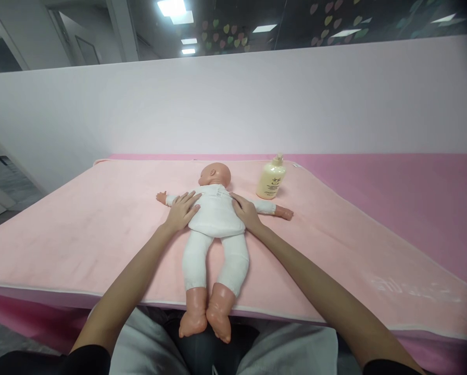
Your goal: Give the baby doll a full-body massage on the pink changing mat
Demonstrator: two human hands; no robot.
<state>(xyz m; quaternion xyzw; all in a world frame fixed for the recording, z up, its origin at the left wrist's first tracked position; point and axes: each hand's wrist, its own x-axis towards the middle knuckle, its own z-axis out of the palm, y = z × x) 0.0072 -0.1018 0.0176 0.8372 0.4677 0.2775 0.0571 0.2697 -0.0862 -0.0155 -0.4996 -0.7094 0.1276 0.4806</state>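
Both our hands lie open and flat, left hand (pixel 183 209) and right hand (pixel 245 211), on the torso of a baby doll (pixel 214 229) lying on a pink towel (pixel 80 229) over the counter, feet past the edge. It looks light and soft-bodied, best held at the trunk. A lotion bottle (pixel 271 178) stands nearby, against a white partition (pixel 233 104).

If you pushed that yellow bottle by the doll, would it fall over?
Probably it would tip rather than slide: the bottle stands upright on a soft pink towel and is taller than it is wide, with a pump on top. Once down, its rounded body might roll. How full or heavy it is cannot be told.
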